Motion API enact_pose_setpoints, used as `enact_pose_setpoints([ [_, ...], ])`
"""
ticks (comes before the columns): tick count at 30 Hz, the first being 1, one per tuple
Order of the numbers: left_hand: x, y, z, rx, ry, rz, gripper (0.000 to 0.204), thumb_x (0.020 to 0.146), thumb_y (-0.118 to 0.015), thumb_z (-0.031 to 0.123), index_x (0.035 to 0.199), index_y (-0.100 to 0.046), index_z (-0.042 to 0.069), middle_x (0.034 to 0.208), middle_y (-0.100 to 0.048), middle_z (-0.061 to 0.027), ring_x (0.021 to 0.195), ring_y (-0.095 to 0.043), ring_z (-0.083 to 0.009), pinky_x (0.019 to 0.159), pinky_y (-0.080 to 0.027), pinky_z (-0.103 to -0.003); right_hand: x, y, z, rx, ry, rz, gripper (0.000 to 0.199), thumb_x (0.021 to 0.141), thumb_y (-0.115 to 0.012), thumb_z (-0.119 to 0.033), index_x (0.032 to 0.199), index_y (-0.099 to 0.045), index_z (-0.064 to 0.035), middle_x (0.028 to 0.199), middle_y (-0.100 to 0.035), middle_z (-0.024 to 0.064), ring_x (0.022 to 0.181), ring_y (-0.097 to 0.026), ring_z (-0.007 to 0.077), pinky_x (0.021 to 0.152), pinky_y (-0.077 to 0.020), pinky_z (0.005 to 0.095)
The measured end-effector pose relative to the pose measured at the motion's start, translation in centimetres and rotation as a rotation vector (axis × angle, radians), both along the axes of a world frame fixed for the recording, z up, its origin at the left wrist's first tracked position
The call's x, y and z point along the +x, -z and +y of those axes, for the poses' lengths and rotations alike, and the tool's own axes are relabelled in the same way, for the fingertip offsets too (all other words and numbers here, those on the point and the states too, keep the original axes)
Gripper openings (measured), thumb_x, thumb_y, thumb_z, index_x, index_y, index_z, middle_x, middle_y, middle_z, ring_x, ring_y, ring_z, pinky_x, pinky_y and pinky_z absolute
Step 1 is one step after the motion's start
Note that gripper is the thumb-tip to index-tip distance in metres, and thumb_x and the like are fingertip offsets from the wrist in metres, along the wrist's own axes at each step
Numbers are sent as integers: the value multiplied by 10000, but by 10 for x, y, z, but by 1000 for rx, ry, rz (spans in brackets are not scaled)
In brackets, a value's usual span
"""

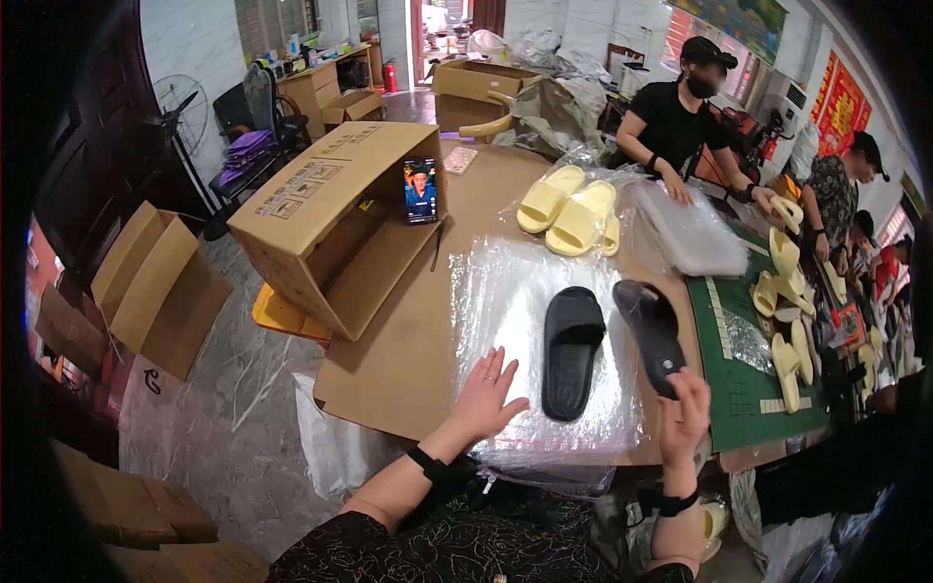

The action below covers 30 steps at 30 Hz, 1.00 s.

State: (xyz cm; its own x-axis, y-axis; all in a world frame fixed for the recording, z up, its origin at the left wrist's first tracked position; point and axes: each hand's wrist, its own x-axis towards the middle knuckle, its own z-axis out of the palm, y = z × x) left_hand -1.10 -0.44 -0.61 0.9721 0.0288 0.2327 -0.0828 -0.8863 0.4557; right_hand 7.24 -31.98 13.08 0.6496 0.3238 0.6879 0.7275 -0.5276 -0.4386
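A black slide sandal (pixel 573 355) lies sole down on a stack of clear plastic bags (pixel 505 301) in front of me. To its right, my right hand (pixel 685 413) grips a second black slide (pixel 649 330) by its near end, the slide tilted at the edge of the stack. My left hand (pixel 489 394) rests palm down over the bags, fingers spread, left of the first slide and holding nothing. Beyond the bags, several pale yellow slides (pixel 573 209) sit on clear plastic wrap.
On the table's left, an open cardboard box (pixel 330 209) has a phone (pixel 420 191) propped at its edge. A co-worker in black (pixel 671 121) handles a yellow slide across the table, beside a pile of clear bags (pixel 690 228). The green mat (pixel 724 389) at right bears more yellow slides.
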Motion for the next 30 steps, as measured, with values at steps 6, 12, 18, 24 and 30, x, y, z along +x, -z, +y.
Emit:
enact_pose_setpoints([
  [6,-2,-3,-1,5,-1,-60,776,956,-527,540,1458,-399,-38,1529,-303,-338,1447,-256,-474,1199,-196,-522,0,60,17,-189,-74,42,349,764,-729,9,1103,-681,-58,1130,-606,125,1164,-561,372,990,-462,456],
  [12,-1,0,0,7,5,-84,771,953,-536,536,1448,-411,-43,1524,-309,-342,1440,-265,-481,1195,-201,-528,3,90,4,-328,-89,201,332,758,-758,-93,1082,-687,-77,1153,-610,123,1174,-556,370,948,-470,469],
  [18,-1,1,1,8,-5,-68,767,952,-541,531,1452,-411,-36,1533,-296,-339,1449,-251,-475,1197,-194,-525,24,57,33,-239,-3,229,340,796,-776,-254,1053,-684,-52,1043,-647,150,952,-618,351,838,-483,447],
  [24,2,2,1,21,-5,-45,770,946,-552,538,1459,-409,-18,1540,-292,-328,1458,-238,-465,1199,-189,-522,76,81,85,-468,238,296,767,852,-693,-531,1293,-539,78,1086,-644,220,1049,-624,387,901,-505,449],
  [30,1,7,-2,35,-7,-65,774,938,-572,540,1456,-414,-12,1538,-295,-324,1453,-247,-467,1195,-205,-522,112,104,108,-638,310,404,700,879,-646,-541,1202,-560,74,1060,-654,244,944,-669,411,813,-550,483],
])
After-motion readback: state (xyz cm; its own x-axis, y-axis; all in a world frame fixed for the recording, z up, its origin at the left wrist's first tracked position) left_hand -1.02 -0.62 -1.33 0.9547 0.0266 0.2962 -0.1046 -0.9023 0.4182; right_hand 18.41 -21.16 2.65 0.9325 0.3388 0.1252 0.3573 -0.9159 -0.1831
